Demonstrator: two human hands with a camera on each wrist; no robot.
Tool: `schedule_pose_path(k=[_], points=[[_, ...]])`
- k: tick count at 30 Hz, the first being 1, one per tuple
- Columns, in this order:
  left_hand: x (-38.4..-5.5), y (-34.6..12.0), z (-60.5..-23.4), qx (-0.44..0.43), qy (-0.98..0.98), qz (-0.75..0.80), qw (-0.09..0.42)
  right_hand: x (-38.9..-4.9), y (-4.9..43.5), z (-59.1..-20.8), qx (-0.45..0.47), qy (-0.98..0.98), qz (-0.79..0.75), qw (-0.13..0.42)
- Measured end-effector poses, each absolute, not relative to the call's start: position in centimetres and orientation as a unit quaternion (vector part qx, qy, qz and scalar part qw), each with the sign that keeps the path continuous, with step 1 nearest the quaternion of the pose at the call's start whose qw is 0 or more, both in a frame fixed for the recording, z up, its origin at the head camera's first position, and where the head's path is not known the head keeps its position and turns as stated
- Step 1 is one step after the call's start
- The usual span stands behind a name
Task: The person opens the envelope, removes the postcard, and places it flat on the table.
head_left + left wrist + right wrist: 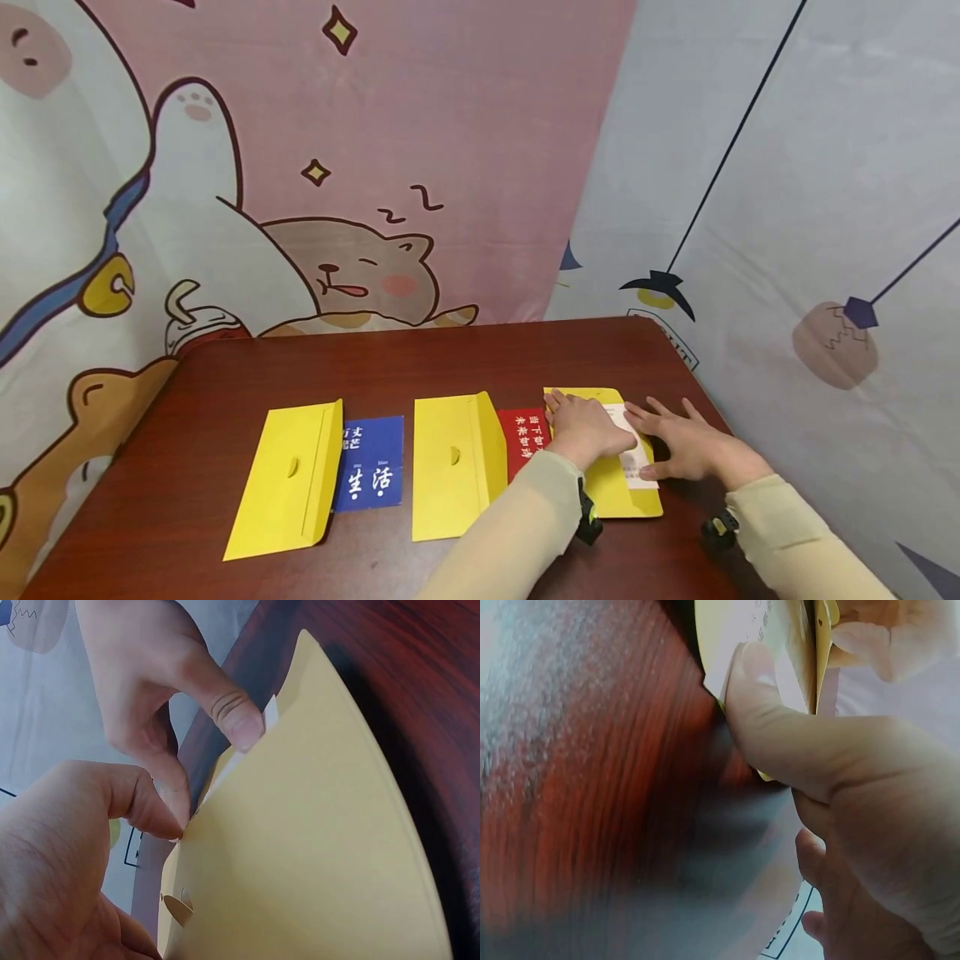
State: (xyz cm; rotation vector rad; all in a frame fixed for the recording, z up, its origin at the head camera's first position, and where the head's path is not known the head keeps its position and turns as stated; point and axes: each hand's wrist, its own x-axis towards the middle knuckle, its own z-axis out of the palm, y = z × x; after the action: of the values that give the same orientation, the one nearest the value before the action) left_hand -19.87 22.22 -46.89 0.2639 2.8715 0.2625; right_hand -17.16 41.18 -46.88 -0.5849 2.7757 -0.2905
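Note:
At the table's right side lies a yellow envelope (611, 500) with a white printed card (636, 467) partly inside its opening. My left hand (585, 429) reaches over this envelope, and its thumb (161, 806) pinches the edge at the opening. From the right, my right hand (693, 446) holds the card between thumb and forefinger, which span its two ends. In the right wrist view the right thumb (761, 697) lies along the card. The envelope's front panel bulges up close in the left wrist view, hiding the card's inserted part.
Left of the hands are a yellow envelope (450, 467) beside a red card (522, 433), and another yellow envelope (281, 475) beside a blue card (372, 462). All lie on a dark red-brown wooden table (360, 367). A cartoon-printed cloth (487, 167) hangs behind.

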Motion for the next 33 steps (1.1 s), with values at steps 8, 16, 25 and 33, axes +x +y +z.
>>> schedule_pose_path(k=[8,16,25,33], points=[[-19.7,22.2,-47.0,0.087,0.985,0.095,0.116,-16.9,41.5,-46.8,-0.199,0.963,-0.108,0.146],[-19.8,22.5,-47.3,0.089,0.985,0.086,0.123,-17.0,42.1,-46.6,-0.208,0.952,-0.174,0.143],[-19.5,22.4,-46.8,0.080,0.986,0.084,0.120,-17.4,41.9,-46.6,-0.123,0.940,-0.312,0.065],[-19.6,22.4,-46.8,0.080,0.986,0.075,0.123,-17.9,40.7,-47.7,0.076,0.873,-0.470,0.111]])
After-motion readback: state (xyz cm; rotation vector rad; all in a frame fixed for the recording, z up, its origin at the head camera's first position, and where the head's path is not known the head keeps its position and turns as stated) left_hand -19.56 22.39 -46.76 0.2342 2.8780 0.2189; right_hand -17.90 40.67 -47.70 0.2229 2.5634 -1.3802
